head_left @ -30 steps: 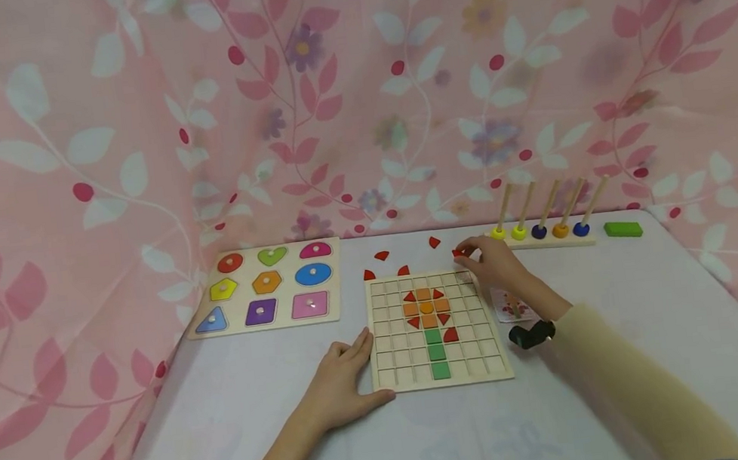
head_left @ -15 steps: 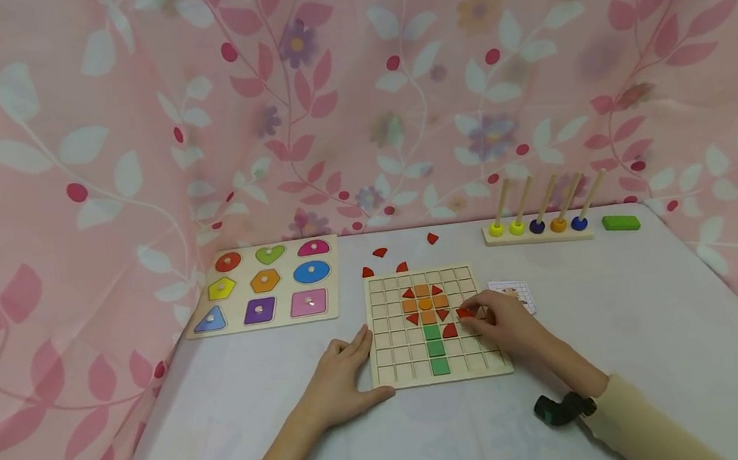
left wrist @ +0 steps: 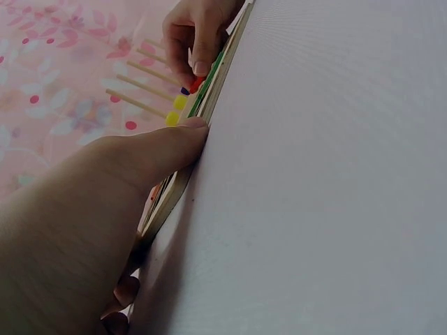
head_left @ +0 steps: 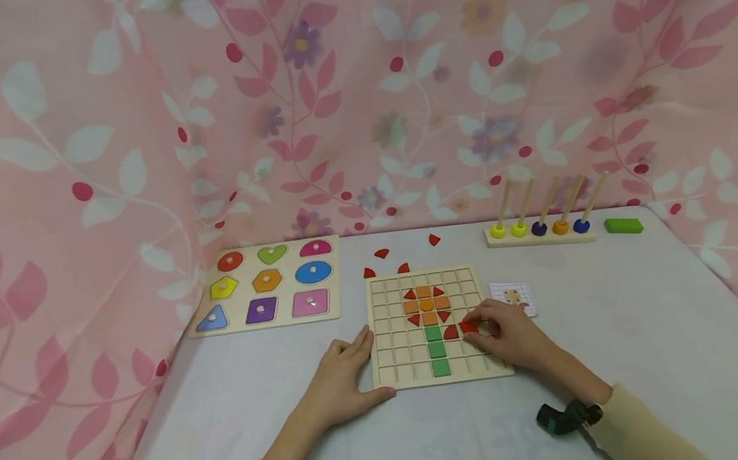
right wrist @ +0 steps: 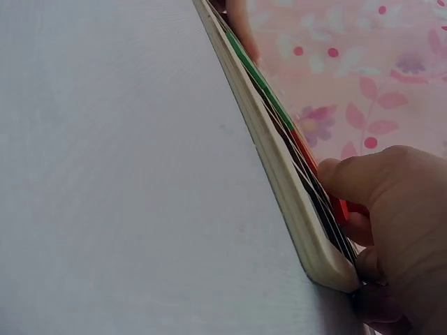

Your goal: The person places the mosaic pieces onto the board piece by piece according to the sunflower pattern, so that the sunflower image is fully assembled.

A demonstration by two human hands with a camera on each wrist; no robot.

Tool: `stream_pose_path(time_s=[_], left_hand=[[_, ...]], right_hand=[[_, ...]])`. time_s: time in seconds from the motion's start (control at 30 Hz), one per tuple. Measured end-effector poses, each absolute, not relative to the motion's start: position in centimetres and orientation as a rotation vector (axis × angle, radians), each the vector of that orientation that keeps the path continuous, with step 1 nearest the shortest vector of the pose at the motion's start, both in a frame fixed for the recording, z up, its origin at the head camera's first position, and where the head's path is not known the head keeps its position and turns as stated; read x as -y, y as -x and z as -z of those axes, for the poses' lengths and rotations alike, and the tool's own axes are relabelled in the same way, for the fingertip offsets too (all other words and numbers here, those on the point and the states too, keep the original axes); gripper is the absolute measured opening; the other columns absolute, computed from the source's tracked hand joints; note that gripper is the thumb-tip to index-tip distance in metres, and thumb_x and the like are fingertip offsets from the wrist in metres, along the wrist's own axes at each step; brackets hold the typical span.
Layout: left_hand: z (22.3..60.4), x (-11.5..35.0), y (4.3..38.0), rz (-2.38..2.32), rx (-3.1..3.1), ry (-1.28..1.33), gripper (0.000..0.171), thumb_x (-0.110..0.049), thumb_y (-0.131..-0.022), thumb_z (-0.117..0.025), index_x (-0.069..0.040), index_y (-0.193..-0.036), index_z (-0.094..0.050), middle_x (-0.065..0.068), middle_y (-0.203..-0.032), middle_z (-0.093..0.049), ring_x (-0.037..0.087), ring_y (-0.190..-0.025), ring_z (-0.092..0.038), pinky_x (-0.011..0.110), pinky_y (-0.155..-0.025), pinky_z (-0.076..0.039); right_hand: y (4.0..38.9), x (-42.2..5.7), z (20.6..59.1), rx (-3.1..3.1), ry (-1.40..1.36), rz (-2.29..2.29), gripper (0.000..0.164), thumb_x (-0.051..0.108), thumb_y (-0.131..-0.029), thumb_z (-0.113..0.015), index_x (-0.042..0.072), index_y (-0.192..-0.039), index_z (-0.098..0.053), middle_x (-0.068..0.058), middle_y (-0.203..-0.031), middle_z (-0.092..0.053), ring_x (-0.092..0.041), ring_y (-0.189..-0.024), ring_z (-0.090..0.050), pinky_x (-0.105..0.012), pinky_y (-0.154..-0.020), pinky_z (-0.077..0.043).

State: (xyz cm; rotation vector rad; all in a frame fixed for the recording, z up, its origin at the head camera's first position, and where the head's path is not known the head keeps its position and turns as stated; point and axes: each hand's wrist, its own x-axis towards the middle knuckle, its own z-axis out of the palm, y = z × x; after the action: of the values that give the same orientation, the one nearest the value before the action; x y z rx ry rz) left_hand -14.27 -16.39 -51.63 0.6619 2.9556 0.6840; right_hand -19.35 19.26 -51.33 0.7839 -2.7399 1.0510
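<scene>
In the head view, a wooden grid board (head_left: 395,375) carries an orange flower with red corner pieces and a green stem. My left hand (head_left: 337,387) rests at its left side, fingers extended along the edge and the thumb touching the front corner; the left wrist view shows that thumb on the board's edge. My right hand (head_left: 513,331) pinches a red piece (head_left: 468,326) between thumb and fingers, low over the grid. Just left of it, a red quarter-round piece (head_left: 451,333) sits in a square beside the stem. Fingertips partly cover the pinched piece.
Several loose red pieces (head_left: 381,253) lie behind the board. A shape puzzle (head_left: 342,294) stands at the back left. At the back right are a peg stand (head_left: 534,241) with coloured beads and a green block (head_left: 624,226). A picture card (head_left: 500,289) lies right of the board.
My right hand has brought the red piece from behind the board's back right corner forward to the grid, beside the stem. The left hand has stayed at the board's edge.
</scene>
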Motion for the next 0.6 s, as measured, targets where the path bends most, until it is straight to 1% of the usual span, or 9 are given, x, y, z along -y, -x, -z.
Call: stream_pose_path(time_s=[0.13,0.3,0.6], left_hand=[[51.73,16.39,14.26,-0.689,-2.955,-0.662,0.105,-0.07,-0.085,-0.074,-0.008,-0.163,-0.041,0.004,-0.171,-0.035,0.016,-0.114,-0.046,0.038,-0.094,-0.044],[51.88,16.33,14.27,-0.684,-2.962,-0.665,0.106,-0.072,-0.086,-0.073,-0.008,-0.163,-0.04,0.003,-0.172,-0.035,0.016,-0.114,-0.046,0.038,-0.093,-0.044],[51.75,16.38,14.28,-0.688,-2.953,-0.643,0.106,-0.072,-0.085,-0.074,-0.009,-0.163,-0.041,0.002,-0.172,-0.035,0.015,-0.113,-0.045,0.036,-0.091,-0.044]], right_hand=[[19.38,-19.32,51.56,2.715,-0.804,-1.054,0.025,0.023,-0.089,-0.088,0.014,-0.112,-0.081,0.009,-0.097,-0.066,-0.005,-0.071,-0.048,-0.023,-0.062,-0.041],[19.37,-19.21,51.69,2.692,-0.799,-1.05,0.025,0.021,-0.087,-0.089,0.013,-0.11,-0.082,0.009,-0.096,-0.068,-0.006,-0.072,-0.048,-0.023,-0.063,-0.042],[19.53,-19.13,51.97,2.686,-0.789,-1.065,0.025,0.021,-0.087,-0.089,0.015,-0.11,-0.082,0.01,-0.094,-0.066,-0.007,-0.072,-0.047,-0.023,-0.063,-0.04]])
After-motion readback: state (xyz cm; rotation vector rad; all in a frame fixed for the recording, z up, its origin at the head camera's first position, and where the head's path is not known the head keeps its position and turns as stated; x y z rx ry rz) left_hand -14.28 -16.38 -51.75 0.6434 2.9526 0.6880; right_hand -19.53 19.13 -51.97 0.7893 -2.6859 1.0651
